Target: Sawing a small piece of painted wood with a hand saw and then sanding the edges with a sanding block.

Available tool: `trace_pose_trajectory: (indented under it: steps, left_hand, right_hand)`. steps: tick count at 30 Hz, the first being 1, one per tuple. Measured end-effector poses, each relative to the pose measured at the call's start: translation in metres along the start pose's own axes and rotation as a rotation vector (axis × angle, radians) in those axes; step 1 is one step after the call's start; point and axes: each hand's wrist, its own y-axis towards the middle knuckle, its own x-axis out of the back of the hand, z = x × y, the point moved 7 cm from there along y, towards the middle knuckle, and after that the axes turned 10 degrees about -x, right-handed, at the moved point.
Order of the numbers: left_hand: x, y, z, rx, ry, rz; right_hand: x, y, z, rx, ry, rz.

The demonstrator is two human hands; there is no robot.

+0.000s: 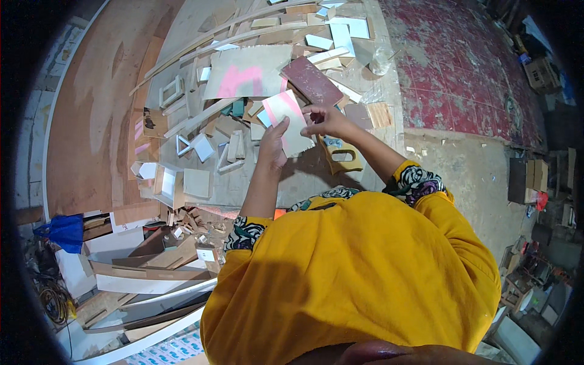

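Note:
My left hand (274,143) grips a thin, pale rectangular board (291,125) by its left side, thumb across the face. A pink stripe runs along that board's upper left edge, and its lower edge looks ragged. At the right edge of the same piece, my right hand (328,121) has its fingers curled, thumb and index finger against the edge. A handsaw's yellow handle (344,159) lies just below my right hand. Beyond the held piece are a larger pale sheet (249,72) with pink marks and a dark reddish-brown board (312,81).
Wood offcuts and small white blocks (202,147) litter the work surface. Long thin strips (243,30) curve across its far side. A large brown panel (85,121) stands at the left. Scrap boards (152,267) and a blue bag (62,233) are at lower left. Red flooring (456,67) spreads to the right.

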Motion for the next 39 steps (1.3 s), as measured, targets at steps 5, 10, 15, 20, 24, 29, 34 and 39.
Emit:
trace_pose_trajectory:
  steps: [5,10,15,20,24,29,34,39]
  left_hand:
    - [0.008,0.002,-0.007,-0.068,-0.062,-0.104]
    - [0.012,0.004,-0.001,-0.028,-0.082,-0.148]
    - [0.009,0.003,-0.003,-0.04,-0.024,-0.172]
    - [0.01,0.0,-0.006,-0.072,0.047,-0.216]
    - [-0.002,-0.004,-0.018,-0.116,-0.056,-0.195]
    - [-0.012,-0.015,-0.03,-0.265,0.089,-0.194]
    - [-0.024,-0.02,-0.021,-0.233,0.147,-0.136]
    - [-0.015,-0.027,-0.007,-0.203,0.098,-0.152]
  right_hand:
    - [0.013,-0.024,0.009,0.148,0.067,-0.279]
    - [-0.002,-0.039,0.038,0.432,-0.486,-0.309]
    - [-0.009,-0.043,0.043,0.486,-0.63,-0.346]
    - [-0.017,-0.034,0.032,0.508,-0.676,-0.338]
    - [-0.01,-0.037,0.024,0.521,-0.645,-0.272]
    - [-0.005,-0.047,0.039,0.298,-0.508,-0.38]
    - [-0.007,-0.038,0.029,0.258,-0.548,-0.361]
    - [0.0,-0.029,-0.01,0.038,-0.331,-0.162]
